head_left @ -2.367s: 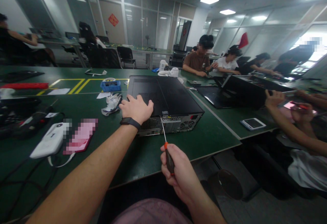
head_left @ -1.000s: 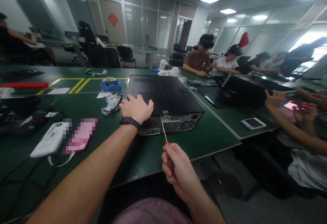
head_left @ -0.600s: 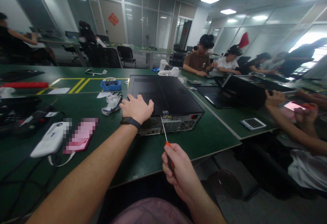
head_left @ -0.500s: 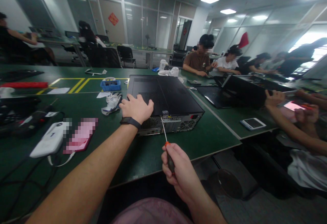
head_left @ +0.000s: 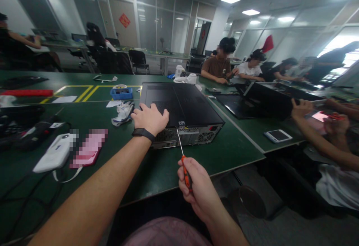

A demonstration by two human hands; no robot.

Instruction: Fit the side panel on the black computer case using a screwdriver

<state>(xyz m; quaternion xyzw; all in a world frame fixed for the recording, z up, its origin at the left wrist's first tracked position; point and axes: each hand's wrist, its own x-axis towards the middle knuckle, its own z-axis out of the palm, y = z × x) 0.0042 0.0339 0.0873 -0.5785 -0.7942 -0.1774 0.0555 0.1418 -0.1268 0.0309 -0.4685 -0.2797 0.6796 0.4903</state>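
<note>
Our right grip (head_left: 195, 178) is closed firmly round the orange-and-black handle of a steel-shafted screwdriver (head_left: 184, 165), its tip at the near upper edge of a flat, black metal computer case (head_left: 190, 103). Our left grip (head_left: 150, 119) spreads wide, holding nothing, palm down on the case's top. The case lies on the green worktop (head_left: 224, 156); left of it sit a crumpled grey-and-white cloth (head_left: 123, 113) and a small rectangular blue plastic box (head_left: 122, 96).
</note>
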